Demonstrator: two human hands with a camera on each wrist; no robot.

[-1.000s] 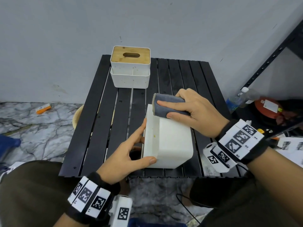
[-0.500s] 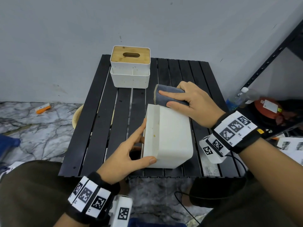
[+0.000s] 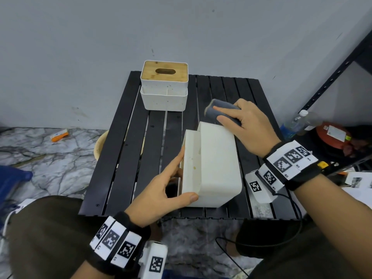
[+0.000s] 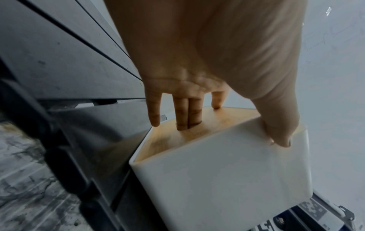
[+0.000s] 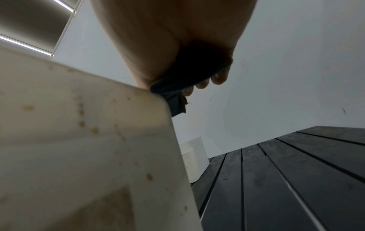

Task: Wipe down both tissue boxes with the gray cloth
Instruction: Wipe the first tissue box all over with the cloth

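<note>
My right hand (image 3: 248,123) grips the folded cloth (image 3: 218,112), fingers curled over it, at the far top edge of the near box (image 3: 215,166), which lies on its side on the table (image 3: 124,158). My left hand (image 3: 161,193) clamps that box: thumb on its near face, two fingers in the lid slot. The far box (image 3: 164,86) stands upright at the table's back edge.
</note>
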